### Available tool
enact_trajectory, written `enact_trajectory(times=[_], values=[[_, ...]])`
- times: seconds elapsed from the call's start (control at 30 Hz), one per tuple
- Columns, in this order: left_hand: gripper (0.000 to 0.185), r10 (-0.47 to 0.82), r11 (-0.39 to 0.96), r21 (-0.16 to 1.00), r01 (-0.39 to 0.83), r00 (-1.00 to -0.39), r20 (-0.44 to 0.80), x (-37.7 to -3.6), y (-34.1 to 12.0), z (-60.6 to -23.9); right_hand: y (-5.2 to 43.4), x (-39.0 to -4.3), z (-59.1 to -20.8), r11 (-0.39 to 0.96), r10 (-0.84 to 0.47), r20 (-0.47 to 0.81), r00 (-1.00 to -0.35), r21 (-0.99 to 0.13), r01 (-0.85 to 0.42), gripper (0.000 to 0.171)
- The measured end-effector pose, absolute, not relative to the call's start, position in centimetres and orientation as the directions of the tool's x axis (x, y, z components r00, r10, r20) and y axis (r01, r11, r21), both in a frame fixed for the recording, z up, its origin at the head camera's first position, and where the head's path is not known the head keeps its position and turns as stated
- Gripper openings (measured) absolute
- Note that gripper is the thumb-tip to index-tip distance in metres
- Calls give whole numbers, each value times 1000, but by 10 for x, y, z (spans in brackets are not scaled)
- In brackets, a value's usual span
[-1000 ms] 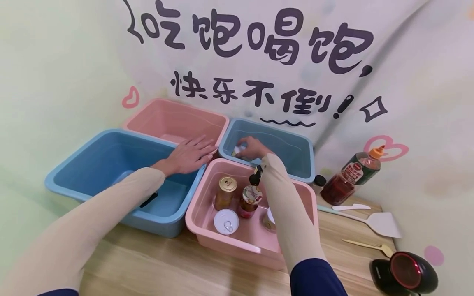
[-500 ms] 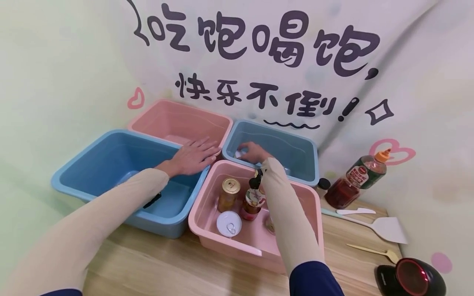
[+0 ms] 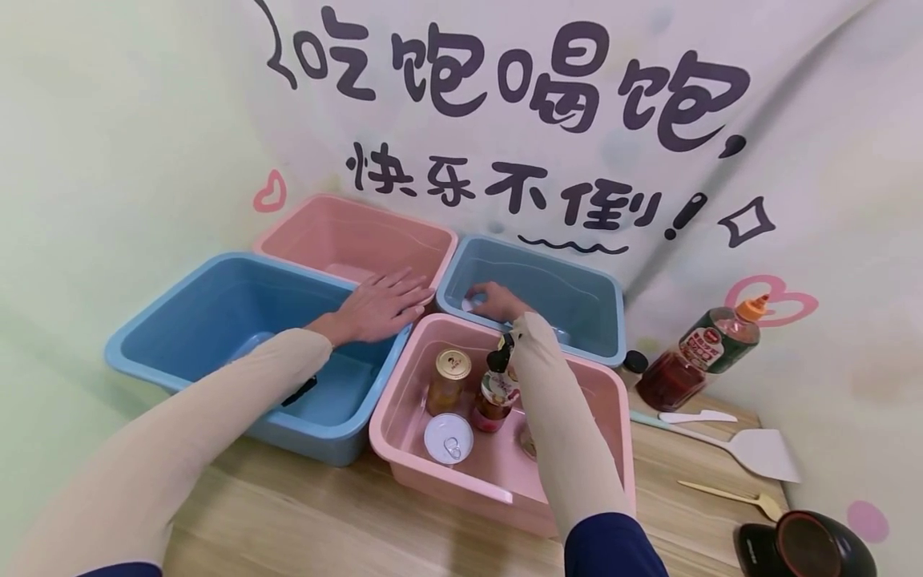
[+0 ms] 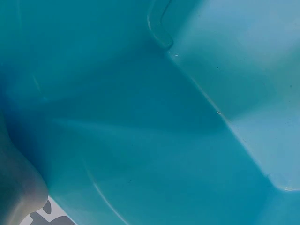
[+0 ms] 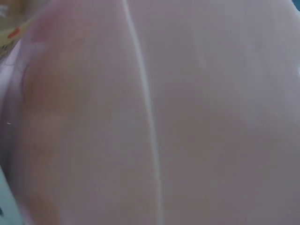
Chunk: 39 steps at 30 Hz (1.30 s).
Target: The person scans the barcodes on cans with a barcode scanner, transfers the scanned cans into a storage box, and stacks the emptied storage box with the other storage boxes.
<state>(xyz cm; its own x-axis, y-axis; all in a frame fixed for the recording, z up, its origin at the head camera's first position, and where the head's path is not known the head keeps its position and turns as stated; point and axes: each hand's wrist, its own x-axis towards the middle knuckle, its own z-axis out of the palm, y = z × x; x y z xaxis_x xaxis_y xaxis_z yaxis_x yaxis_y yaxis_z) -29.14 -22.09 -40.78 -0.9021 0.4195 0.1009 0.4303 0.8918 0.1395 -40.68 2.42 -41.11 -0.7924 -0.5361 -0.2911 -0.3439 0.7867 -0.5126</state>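
My right hand point(image 3: 497, 302) reaches into the back blue bin point(image 3: 555, 280), fingers curled round a small white-ended can or jar point(image 3: 472, 303); its kind is mostly hidden. My left hand point(image 3: 382, 308) lies flat, fingers straight, on the rims where the front blue bin point(image 3: 339, 449) meets the back pink bin point(image 3: 389, 244). Below my right sleeve is the front pink bin point(image 3: 461, 489). It holds a gold-topped can point(image 3: 449, 377), a jar with a patterned lid point(image 3: 496, 401) and a pull-tab can point(image 3: 449, 438). Another round container point(image 3: 529, 441) is partly covered by the sleeve.
Right of the bins stand a sauce bottle point(image 3: 703, 353) and a black-capped jar point(image 3: 632, 367). A spatula point(image 3: 764, 453), a white knife point(image 3: 699, 417) and a yellow spoon point(image 3: 767, 505) lie nearby. A black device point(image 3: 829, 549) is at the lower right.
My right hand has sunk a little lower into the back blue bin with the white-ended thing. My left hand stays on the rims. The head view has shifted slightly.
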Motion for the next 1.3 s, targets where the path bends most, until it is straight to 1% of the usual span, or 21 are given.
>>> enact_trajectory(times=[0.47,0.6,0.7,0.8,0.9,0.97,1.13,1.3], values=[[57,415,893,146,427,-904,101,-292,-221,-411,24,-402,-411,786,-536,-304,-788,-519,-334,41],[57,417,891,148,429,-903,104,-292,-221,-411,24,-403,-412,791,-542,-321,-777,-509,-341,41],[58,421,891,142,432,-901,102,-293,-221,-411,24,-404,-411,797,-545,-371,-752,-507,-328,44],[58,419,892,140,430,-903,98,-293,-221,-410,25,-405,-409,810,-535,-446,-717,-512,-287,48],[58,421,892,136,431,-902,97,-293,-220,-407,27,-404,-406,828,-503,-504,-702,-513,-225,51],[58,426,890,137,436,-900,97,-293,-220,-406,29,-404,-406,836,-501,-515,-696,-495,-236,50],[58,423,893,129,432,-902,91,-294,-220,-408,31,-403,-403,834,-524,-486,-699,-459,-306,50],[59,418,894,141,426,-905,86,-293,-221,-408,35,-403,-394,846,-467,-497,-731,-491,-207,53]])
